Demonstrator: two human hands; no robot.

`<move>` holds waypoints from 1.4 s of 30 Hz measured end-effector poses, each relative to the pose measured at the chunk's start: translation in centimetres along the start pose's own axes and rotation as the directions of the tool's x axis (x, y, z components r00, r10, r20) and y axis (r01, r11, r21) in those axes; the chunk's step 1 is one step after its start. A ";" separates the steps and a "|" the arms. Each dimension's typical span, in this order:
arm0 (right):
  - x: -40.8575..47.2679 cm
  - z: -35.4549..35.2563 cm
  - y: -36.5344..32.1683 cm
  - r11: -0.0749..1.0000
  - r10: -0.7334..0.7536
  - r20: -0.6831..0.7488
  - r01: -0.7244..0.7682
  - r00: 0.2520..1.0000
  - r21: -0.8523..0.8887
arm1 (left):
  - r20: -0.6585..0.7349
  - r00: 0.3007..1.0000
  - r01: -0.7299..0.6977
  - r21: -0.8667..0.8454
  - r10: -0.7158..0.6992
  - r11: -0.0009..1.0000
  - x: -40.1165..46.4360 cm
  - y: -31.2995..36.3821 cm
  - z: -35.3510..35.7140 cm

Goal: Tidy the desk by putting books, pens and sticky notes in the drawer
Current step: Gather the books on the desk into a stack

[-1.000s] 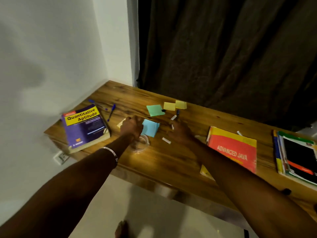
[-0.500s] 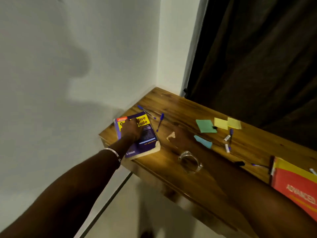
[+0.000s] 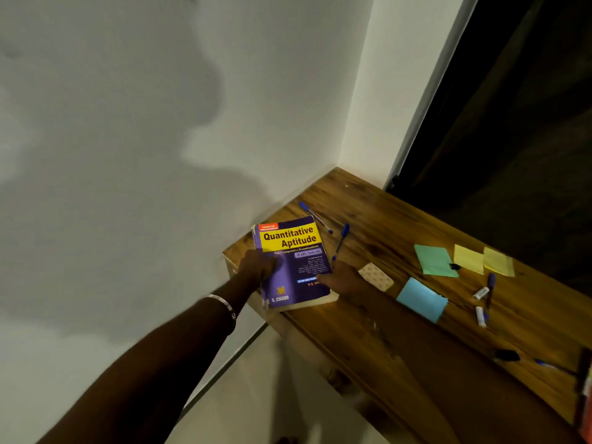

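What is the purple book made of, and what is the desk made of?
The purple book looks like a paperback: a smooth, slightly shiny card cover over a thick block of cream paper pages showing at its bottom edge. The desk looks like wood, or a wood-look surface, brown with dark grain streaks and a slight sheen.

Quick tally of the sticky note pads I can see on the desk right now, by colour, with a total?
Green: 1, the green pad.
Yellow: 2, the left yellow pad and the right yellow pad.
Blue: 1, the blue pad.
Cream with dots: 1, the dotted pad beside the right hand.
Total: 5 on the desk.
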State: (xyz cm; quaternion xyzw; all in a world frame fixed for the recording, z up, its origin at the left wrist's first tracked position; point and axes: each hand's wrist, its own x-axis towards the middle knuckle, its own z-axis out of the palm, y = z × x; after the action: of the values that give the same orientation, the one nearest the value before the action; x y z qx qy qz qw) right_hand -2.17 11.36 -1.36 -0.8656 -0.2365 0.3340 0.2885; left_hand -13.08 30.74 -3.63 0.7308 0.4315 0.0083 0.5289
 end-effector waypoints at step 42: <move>-10.2 -10.9 10.2 0.646 0.400 -0.452 0.105 0.798 0.756 | 0.740 0.635 0.131 -0.385 0.221 0.914 -4.2 11.4 13.5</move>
State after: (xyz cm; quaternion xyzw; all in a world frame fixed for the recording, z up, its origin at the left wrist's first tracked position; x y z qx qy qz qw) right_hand 1.01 -5.85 3.11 -0.7430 0.0986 0.1426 0.6465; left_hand -2.30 16.91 1.24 0.5488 0.1337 -0.2019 0.8001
